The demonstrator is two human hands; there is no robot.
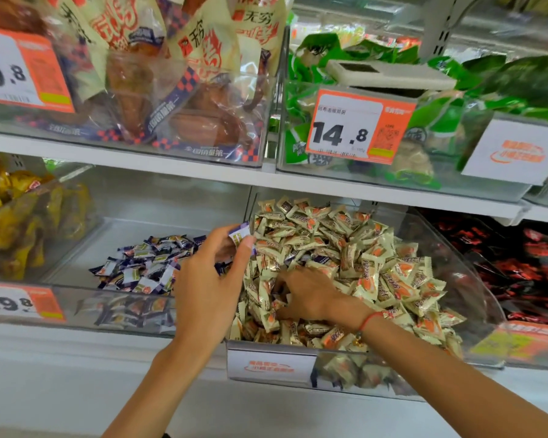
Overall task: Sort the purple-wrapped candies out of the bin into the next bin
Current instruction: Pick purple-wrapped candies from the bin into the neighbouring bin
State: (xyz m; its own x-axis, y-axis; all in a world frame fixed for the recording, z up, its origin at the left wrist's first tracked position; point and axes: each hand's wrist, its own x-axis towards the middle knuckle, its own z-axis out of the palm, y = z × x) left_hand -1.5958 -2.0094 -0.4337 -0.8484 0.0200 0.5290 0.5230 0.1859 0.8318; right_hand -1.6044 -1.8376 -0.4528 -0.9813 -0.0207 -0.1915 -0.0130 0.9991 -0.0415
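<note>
Pinched between the thumb and fingertips of the left hand (214, 281) is one purple candy (240, 236), held up at the dividing wall between two clear bins. The rest of that hand is curled loosely around the wrapper. The right hand (310, 295) is laid palm-down in the heap of cream candies (345, 248), its fingers bent and pushed in among the wrappers; whether anything is gripped by it cannot be told, since the fingertips are buried. A red cord (368, 319) is worn on the right wrist.

Two bins are involved. The right bin (272, 365) is filled to a mound with cream-and-orange wrapped candies, too many to be counted, and a few purple wrappers can be seen among them near the right hand's fingers. The left bin (76, 306) holds a shallow pile of purple candies (146, 267), some dozens, spread over part of its floor; most of its floor is left bare.

Yellow packets (16, 222) are stacked in a bin further left, and dark red packets (519, 263) in one further right. On the shelf above, two bins are seen: one with brown meat packs (159, 83), one with green packs (456, 83). Three price tags can be read: 14.8 (355, 124) on the green bin, one ending in 9.8 at the upper left (19, 71), and 19.8 (16, 303) at the lower left.
</note>
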